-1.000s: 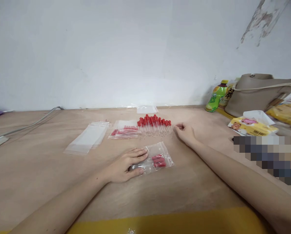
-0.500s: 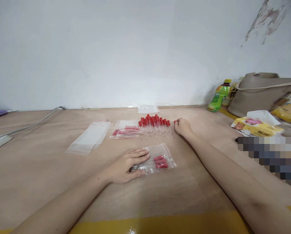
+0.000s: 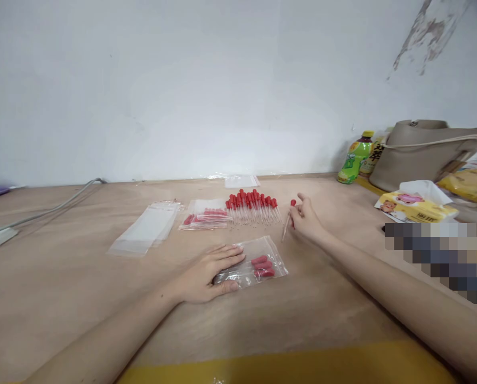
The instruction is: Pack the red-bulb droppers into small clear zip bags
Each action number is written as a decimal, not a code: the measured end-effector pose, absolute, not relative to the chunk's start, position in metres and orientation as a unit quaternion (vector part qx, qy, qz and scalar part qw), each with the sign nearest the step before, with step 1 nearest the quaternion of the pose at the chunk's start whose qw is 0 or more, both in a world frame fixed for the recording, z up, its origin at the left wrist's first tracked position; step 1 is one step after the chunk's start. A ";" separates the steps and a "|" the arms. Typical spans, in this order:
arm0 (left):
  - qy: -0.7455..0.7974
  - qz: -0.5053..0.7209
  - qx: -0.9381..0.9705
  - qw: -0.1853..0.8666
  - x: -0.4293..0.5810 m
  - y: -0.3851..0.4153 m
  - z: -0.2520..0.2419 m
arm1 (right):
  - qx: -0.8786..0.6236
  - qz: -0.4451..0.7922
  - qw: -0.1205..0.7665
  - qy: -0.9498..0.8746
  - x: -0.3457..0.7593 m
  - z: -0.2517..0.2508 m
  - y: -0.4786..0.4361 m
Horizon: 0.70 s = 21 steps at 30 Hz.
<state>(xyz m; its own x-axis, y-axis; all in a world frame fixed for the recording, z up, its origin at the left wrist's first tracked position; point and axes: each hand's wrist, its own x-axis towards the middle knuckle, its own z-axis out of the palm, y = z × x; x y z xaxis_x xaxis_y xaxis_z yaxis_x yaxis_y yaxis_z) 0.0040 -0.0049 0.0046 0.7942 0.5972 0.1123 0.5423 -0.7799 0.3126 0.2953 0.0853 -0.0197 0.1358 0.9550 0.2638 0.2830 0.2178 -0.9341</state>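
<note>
My left hand (image 3: pixel 208 272) lies flat with fingers stretched on a clear zip bag (image 3: pixel 258 264) that holds three red-capped droppers. My right hand (image 3: pixel 307 218) pinches one glass dropper with a red bulb (image 3: pixel 289 217), lifted off the table and tilted, just right of a row of several red-capped droppers (image 3: pixel 253 207). A filled bag of droppers (image 3: pixel 205 215) lies left of that row.
Empty clear bags (image 3: pixel 146 228) lie to the left, another (image 3: pixel 241 181) by the wall. A grey cable (image 3: pixel 46 209) runs at far left. On the right stand a green bottle (image 3: pixel 355 158), a beige bag (image 3: pixel 424 149) and a tissue pack (image 3: pixel 416 205).
My right hand reached the right end of the dropper row, took one dropper and drew it back toward me. My left hand stayed on the zip bag.
</note>
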 end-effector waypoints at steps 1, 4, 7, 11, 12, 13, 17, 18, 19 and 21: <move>0.305 0.102 0.937 0.134 0.004 -0.005 0.005 | -0.522 0.330 0.539 -0.574 0.290 -0.023 0.073; 0.304 0.099 0.938 0.134 0.005 -0.005 0.005 | -0.481 0.378 0.580 -0.537 0.274 -0.029 0.045; 0.308 0.105 0.936 0.133 0.005 -0.005 0.004 | -0.458 0.438 0.612 -0.473 0.264 -0.029 0.034; 0.314 0.115 0.933 0.130 0.004 -0.006 0.002 | -0.454 0.515 0.564 -0.458 0.267 -0.024 0.032; 0.314 0.118 0.933 0.131 0.004 -0.006 0.002 | -0.454 0.527 0.531 -0.484 0.270 -0.024 0.032; 0.314 0.122 0.933 0.131 0.004 -0.006 0.002 | -0.454 0.533 0.492 -0.518 0.274 -0.024 0.031; 0.316 0.126 0.931 0.133 0.004 -0.006 0.004 | -0.446 0.485 0.350 -0.665 0.284 -0.025 0.031; 0.318 0.123 0.931 0.132 0.004 -0.006 0.004 | -0.440 0.462 0.339 -0.691 0.284 -0.025 0.031; 0.319 0.120 0.931 0.132 0.005 -0.006 0.004 | -0.429 0.438 0.341 -0.713 0.282 -0.025 0.031; 0.319 0.118 0.931 0.129 0.004 -0.006 0.005 | -0.412 0.387 0.366 -0.739 0.274 -0.025 0.030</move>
<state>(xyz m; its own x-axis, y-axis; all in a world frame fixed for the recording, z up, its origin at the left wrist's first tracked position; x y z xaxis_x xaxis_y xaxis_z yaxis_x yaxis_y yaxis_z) 0.0043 -0.0064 0.0047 0.7683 0.6254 0.1364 0.5645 -0.7624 0.3163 0.2745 0.0304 -0.0247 -0.3927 0.8927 0.2209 0.3264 0.3599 -0.8740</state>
